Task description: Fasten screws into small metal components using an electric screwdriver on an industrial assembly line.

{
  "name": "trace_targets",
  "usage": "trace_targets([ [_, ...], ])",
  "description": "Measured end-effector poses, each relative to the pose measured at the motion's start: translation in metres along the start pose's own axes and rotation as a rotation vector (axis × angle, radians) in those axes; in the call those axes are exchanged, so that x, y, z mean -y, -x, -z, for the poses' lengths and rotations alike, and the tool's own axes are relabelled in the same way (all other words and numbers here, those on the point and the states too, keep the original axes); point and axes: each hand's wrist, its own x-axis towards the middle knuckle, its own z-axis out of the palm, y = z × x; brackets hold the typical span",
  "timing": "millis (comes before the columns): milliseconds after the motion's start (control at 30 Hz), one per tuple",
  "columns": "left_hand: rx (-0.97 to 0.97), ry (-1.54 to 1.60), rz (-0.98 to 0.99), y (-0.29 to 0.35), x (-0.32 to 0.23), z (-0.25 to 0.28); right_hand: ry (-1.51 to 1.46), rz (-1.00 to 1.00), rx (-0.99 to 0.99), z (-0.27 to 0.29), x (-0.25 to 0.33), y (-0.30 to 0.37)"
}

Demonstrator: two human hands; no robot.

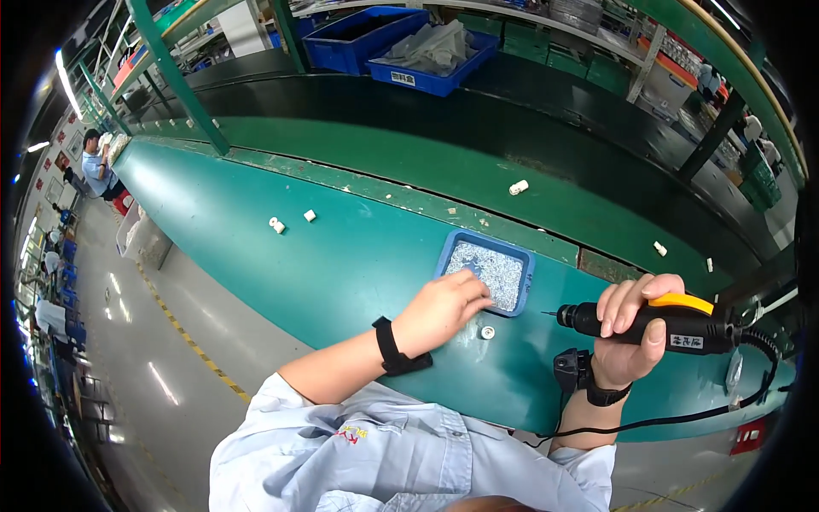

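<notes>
My right hand [627, 341] is wrapped round a black electric screwdriver [695, 322] with an orange lever. Its thin bit points left, above the table. My left hand [444, 309] reaches over the near left side of a blue tray [528, 275] of small silvery screws [503, 271]. The fingers of that hand are bent and drawn together; whatever is between the tips is hidden. Just in front of the tray, close to my left fingertips, a small round white part [487, 333] sits on the green table.
More small white parts [310, 216] lie to the left on the table [341, 264]. Another white piece [519, 187] rests on the green conveyor [409, 154] beyond the ledge. Blue bins [435, 81] stand at the back. The screwdriver's black cable [682, 418] runs along the right.
</notes>
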Motion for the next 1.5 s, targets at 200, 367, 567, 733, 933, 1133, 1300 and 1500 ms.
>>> trace_targets([
  [200,0.164,-0.253,-0.12,-0.037,0.025,-0.006,0.001,0.033,0.032,0.003,-0.002,-0.001],
  [367,0.4,-0.034,0.063,-0.052,0.035,-0.009,0.035,0.013,0.032,0.003,-0.003,0.0],
  [567,0.284,0.05,0.058,-0.05,0.031,-0.006,0.028,-0.025,0.023,0.004,-0.013,0.0],
  [733,0.228,0.095,0.075,-0.047,0.028,-0.008,0.046,-0.054,0.016,0.002,-0.015,0.004],
  [933,0.053,0.18,-0.005,-0.044,0.029,-0.015,0.125,-0.15,-0.059,-0.002,-0.02,0.014],
  [1133,0.068,0.174,0.071,-0.044,0.036,-0.016,0.2,-0.236,-0.084,0.002,-0.019,0.027],
  [1300,0.031,0.252,0.167,-0.044,0.03,-0.013,0.176,-0.277,-0.044,0.005,-0.023,0.037],
  [1500,0.093,0.363,0.246,-0.041,0.029,-0.011,0.182,-0.297,-0.035,0.002,-0.02,0.037],
])
